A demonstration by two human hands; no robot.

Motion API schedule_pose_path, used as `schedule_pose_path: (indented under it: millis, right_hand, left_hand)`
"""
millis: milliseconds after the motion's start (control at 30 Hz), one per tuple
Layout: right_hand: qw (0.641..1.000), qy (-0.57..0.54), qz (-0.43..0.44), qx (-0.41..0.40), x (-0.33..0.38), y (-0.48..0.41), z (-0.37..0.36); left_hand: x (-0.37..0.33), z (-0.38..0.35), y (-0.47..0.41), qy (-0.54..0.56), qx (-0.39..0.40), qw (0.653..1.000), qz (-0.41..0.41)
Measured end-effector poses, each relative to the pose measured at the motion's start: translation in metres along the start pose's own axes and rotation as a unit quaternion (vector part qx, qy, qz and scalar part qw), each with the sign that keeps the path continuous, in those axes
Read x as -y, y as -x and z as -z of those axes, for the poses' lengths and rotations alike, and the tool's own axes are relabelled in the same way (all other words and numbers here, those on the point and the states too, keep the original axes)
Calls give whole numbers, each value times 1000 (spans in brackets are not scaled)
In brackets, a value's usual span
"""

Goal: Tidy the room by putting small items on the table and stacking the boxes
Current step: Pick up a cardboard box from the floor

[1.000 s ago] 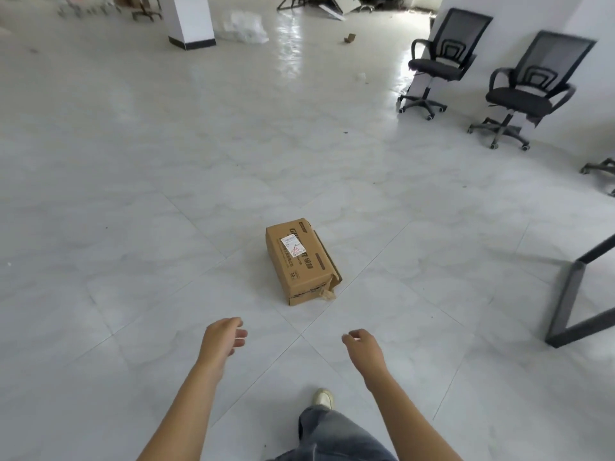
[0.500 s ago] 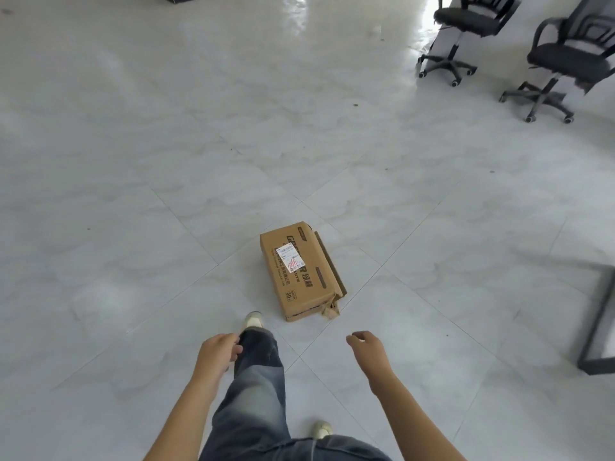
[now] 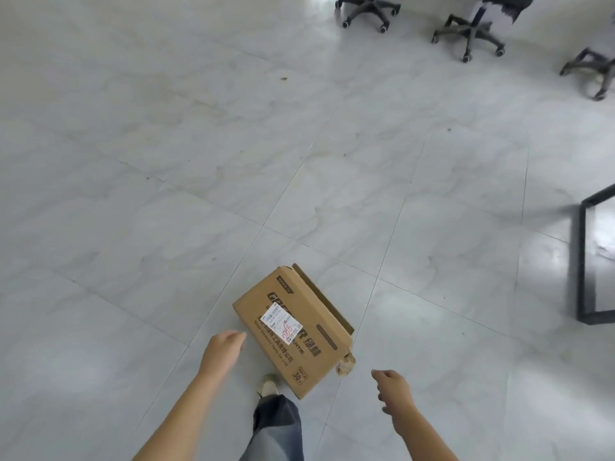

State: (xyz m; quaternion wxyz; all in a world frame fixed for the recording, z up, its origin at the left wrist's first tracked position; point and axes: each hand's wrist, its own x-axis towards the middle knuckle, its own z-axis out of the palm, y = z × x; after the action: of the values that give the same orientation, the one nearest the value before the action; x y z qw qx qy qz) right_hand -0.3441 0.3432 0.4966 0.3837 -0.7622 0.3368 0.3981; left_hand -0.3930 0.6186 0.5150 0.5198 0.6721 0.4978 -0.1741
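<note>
The cardboard box (image 3: 293,331) sat on the tiled floor (image 3: 166,227), white label facing up, just past the toe of a shoe (image 3: 269,384). Both hands were empty and well apart. The left hand (image 3: 223,349) hung loose-fingered just beside the box's left edge, the right hand (image 3: 394,390) loosely curled near its torn corner. Chair bases (image 3: 467,31) stood way off.

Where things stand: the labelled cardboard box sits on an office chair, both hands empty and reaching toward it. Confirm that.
Wrong on one point: the cardboard box lies on the tiled floor, not on an office chair; the chair bases stand far off. The head view shows it. The left hand and right hand are empty and reach toward it.
</note>
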Motion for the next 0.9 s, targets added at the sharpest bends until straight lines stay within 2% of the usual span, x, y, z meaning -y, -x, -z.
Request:
schedule_pose_path:
  millis: [133,267,433,567,633,733,900]
  right_hand:
    - [999,21,-25,19,37,-50,-36]
    - [997,-5,-63,43,50,-130,-67]
    - [977,-51,-204,23,14,-250,-108]
    - [955,-144,-258,8,-21,-330,-137]
    - [947,-187,-262,8,-33,-352,-149]
    - [945,-235,-227,-16,-46,-366,-163]
    - [939,-281,-195,-50,-48,-348,-160]
  left_hand:
    - [-31,-2,-83,-91,23,995,-15]
    - [-30,-37,-178,-202,61,977,-26]
    - [17,-108,-290,-243,54,968,-27]
    - [68,-127,-375,-342,-11,937,-72]
    - [80,-125,-411,-330,-21,943,-46]
    - [85,-119,-435,-243,22,970,5]
    - [76,-108,-400,-116,69,990,45]
